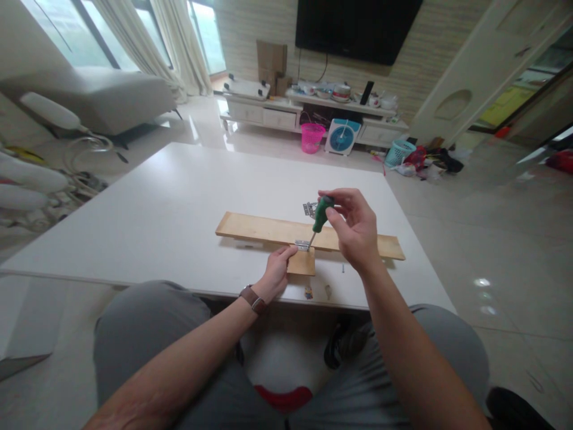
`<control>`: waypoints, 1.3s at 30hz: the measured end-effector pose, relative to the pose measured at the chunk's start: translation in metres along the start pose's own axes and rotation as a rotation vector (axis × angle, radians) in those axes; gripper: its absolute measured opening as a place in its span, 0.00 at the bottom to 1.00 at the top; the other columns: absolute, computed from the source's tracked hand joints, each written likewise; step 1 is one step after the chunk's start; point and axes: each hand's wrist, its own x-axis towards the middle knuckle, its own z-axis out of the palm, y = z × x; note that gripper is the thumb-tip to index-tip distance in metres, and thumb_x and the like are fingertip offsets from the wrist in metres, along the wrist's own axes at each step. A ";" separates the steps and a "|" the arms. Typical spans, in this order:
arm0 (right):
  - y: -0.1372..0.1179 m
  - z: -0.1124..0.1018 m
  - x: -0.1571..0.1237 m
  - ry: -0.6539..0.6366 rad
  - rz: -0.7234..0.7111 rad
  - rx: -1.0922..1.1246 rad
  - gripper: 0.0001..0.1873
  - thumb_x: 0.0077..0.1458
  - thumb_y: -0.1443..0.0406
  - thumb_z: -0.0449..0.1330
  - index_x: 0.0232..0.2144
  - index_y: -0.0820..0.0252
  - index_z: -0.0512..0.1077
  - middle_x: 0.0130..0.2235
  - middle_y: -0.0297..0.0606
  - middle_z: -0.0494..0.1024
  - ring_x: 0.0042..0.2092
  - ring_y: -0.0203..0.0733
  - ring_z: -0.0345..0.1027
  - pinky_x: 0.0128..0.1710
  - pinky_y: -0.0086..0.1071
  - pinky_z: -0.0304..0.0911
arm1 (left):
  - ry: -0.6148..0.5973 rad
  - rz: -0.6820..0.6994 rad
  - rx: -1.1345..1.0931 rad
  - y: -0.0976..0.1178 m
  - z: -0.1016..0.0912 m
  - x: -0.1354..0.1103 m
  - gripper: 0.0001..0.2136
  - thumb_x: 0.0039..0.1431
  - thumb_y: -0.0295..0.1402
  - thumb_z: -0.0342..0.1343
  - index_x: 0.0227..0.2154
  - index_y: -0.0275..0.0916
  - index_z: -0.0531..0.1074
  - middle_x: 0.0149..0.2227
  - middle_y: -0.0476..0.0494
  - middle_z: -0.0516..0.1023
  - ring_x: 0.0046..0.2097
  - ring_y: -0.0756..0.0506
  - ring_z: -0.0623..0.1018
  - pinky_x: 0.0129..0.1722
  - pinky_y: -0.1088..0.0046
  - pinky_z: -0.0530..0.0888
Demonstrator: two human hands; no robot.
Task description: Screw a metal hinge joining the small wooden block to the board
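Observation:
A long wooden board [259, 229] lies across the white table [179, 203]. A small wooden block [303, 263] sits against its near edge, joined by a metal hinge [302, 244]. My right hand [353, 227] is closed around a green-handled screwdriver [321, 215], whose tip rests on the hinge. My left hand [276, 273] pinches the left side of the small block, fingers closed on it. A second metal hinge [310, 208] lies on the table just behind the board.
Small screws [343, 269] and bits [308, 292] lie near the table's front edge. My knees are under the table. Beyond it are a grey sofa [116, 95], a TV stand [313, 113], a pink basket [312, 137] and a fan [342, 137] on the floor.

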 end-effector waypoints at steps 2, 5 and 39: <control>0.000 0.000 0.000 0.012 -0.001 0.000 0.11 0.65 0.65 0.65 0.49 0.47 0.76 0.49 0.33 0.85 0.49 0.41 0.81 0.48 0.41 0.79 | 0.005 -0.004 0.003 0.001 0.001 -0.001 0.19 0.38 0.40 0.80 0.30 0.35 0.83 0.34 0.39 0.86 0.35 0.44 0.81 0.37 0.69 0.76; 0.001 0.000 0.001 0.034 -0.013 -0.034 0.13 0.63 0.64 0.68 0.49 0.46 0.77 0.47 0.32 0.84 0.48 0.41 0.80 0.47 0.40 0.78 | 0.018 -0.015 0.007 0.001 0.002 -0.001 0.19 0.37 0.41 0.80 0.29 0.35 0.83 0.33 0.40 0.86 0.34 0.44 0.80 0.36 0.69 0.75; 0.002 -0.001 0.001 0.017 -0.009 -0.091 0.11 0.64 0.61 0.68 0.49 0.48 0.78 0.48 0.34 0.82 0.49 0.42 0.78 0.47 0.41 0.79 | 0.002 0.003 0.020 -0.001 -0.001 0.001 0.19 0.39 0.40 0.80 0.31 0.34 0.83 0.34 0.40 0.85 0.34 0.44 0.80 0.37 0.69 0.74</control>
